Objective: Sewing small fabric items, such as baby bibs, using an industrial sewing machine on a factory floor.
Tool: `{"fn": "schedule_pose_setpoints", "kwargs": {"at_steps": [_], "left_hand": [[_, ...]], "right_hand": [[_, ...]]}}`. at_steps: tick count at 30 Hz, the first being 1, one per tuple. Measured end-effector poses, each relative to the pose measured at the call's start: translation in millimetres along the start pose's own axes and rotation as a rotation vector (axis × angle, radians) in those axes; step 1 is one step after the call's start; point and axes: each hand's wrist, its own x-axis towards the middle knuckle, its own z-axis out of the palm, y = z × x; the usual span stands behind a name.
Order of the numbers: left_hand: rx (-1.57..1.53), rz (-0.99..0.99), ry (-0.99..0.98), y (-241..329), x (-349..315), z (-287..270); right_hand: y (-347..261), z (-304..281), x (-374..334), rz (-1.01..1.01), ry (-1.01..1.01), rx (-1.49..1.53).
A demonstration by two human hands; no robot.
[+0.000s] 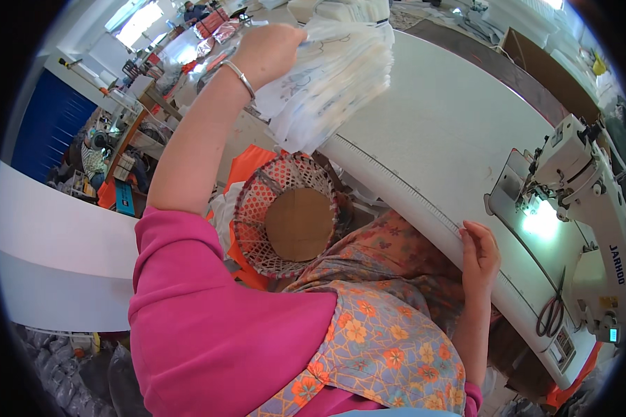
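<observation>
My left hand (275, 54), with a metal bangle at the wrist, reaches to the far end of the table. Its fingers are closed at the edge of a fanned stack of thin white cloth pieces (334, 83) with faint bluish marks. The stack hangs slightly over the table's left edge. Near the table's front edge rests my right hand (480, 257), its fingers loosely bent and apart, with nothing visible in them. To the right of it stands a white sewing machine (570, 167), its lamp lit over the needle area.
Scissors (551, 316) lie beside the machine on the white table (438, 118), whose edge carries a measuring tape (389, 177). Below, a woven basket (250, 229) with a round cardboard base stands by my knees. A cardboard box (546, 73) is at the far right.
</observation>
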Motion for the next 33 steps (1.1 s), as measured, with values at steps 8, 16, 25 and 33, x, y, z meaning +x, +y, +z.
{"fn": "schedule_pose_setpoints", "kwargs": {"at_steps": [8,16,25,33], "left_hand": [[0.021,0.178,0.142,91,3,-38],[-0.063,0.208,0.116,71,0,-19],[-0.083,0.168,0.098,58,-2,-12],[-0.172,0.149,0.07,48,0,-1]], "right_hand": [[-1,-1,-1,0.015,0.001,-0.085],[-13,23,19,-0.218,-0.081,-0.315],[-14,53,42,-0.357,-0.296,-0.732],[-2,78,69,-0.442,-0.31,-0.598]]}}
